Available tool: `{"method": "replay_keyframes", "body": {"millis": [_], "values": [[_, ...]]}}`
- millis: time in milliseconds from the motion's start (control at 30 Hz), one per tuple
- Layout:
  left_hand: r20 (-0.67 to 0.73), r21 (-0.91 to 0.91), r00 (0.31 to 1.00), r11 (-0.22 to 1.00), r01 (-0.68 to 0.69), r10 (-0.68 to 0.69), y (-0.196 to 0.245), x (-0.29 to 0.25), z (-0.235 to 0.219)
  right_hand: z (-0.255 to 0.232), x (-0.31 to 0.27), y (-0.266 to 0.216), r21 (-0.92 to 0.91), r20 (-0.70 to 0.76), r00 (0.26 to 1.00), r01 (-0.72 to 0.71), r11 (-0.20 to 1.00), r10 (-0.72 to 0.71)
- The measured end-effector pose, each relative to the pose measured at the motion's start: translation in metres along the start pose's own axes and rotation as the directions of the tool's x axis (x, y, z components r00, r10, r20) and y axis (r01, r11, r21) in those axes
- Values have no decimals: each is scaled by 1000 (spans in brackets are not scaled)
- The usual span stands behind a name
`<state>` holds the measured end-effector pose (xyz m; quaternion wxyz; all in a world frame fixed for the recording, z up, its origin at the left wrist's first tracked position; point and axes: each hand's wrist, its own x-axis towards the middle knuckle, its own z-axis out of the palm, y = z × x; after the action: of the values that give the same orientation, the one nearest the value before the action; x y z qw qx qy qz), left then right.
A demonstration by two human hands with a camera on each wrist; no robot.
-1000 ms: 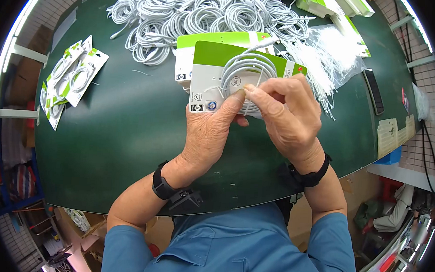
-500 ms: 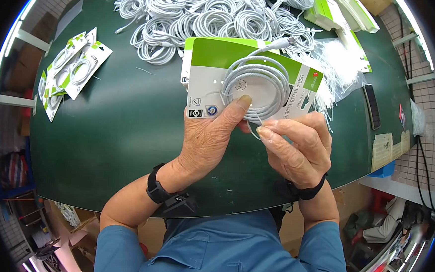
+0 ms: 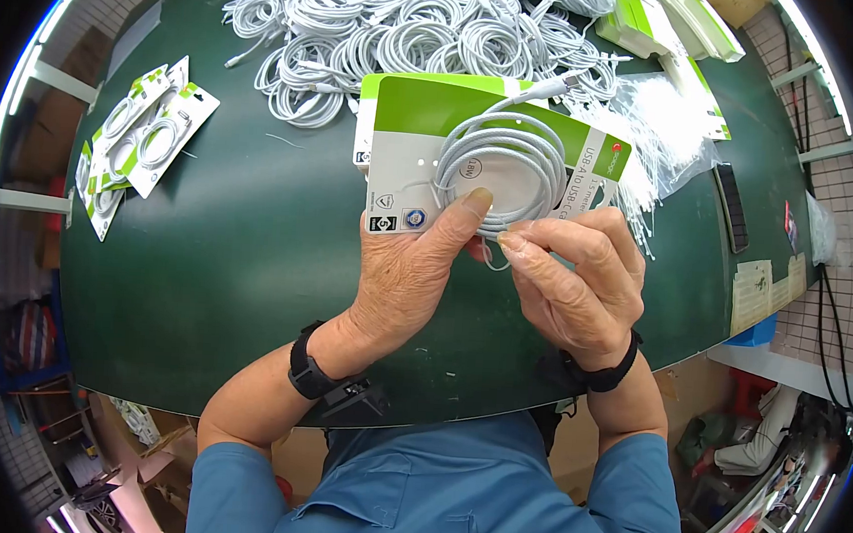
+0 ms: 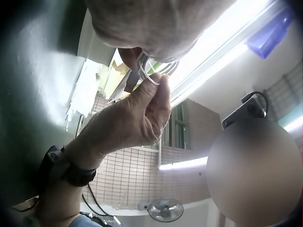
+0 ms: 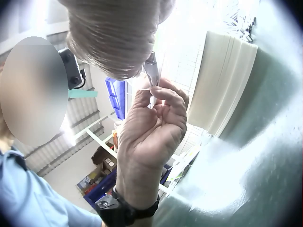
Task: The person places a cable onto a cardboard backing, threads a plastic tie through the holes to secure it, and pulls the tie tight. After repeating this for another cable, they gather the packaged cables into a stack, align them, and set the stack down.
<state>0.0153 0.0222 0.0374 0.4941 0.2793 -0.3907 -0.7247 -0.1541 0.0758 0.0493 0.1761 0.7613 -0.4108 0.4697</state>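
Note:
A green-and-white card [image 3: 404,153] is held up over the table, with a coiled white cable [image 3: 550,167] lying on its face. The left hand [image 3: 402,265] grips the card's lower edge, its thumb pressing on the coil. Just below the coil, the right hand [image 3: 582,281] pinches a thin white tie [image 3: 490,261] between thumb and index finger. In the left wrist view the right hand [image 4: 128,123] holds the tie [image 4: 147,75] close to the coil. The right wrist view shows the left hand [image 5: 151,127] around the card's edge, seen from the palm side.
Behind the card lies a large heap of coiled white cables [image 3: 402,31]. A bag of loose white ties [image 3: 651,114] and a phone [image 3: 730,207] are at the right. Several carded cables [image 3: 161,143] lie at the left, and green-and-white cards [image 3: 632,20] stand at the back right.
The right hand has moved down from the coil's middle to its lower edge, drawing the tie there, then slightly back toward the coil. The card has shown more of its right side.

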Motion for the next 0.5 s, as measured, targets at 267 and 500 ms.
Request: {"method": "replay_keyframes", "body": {"millis": [267,500], "values": [[10,13,1000,1000,-3,3,-1,0,-1,2,-1,3,54,15,1000,-19,998,18],[33,23,999,1000,-7,6,-6,1,-5,6,2,4,135,44,993,-117,984,112]]}}
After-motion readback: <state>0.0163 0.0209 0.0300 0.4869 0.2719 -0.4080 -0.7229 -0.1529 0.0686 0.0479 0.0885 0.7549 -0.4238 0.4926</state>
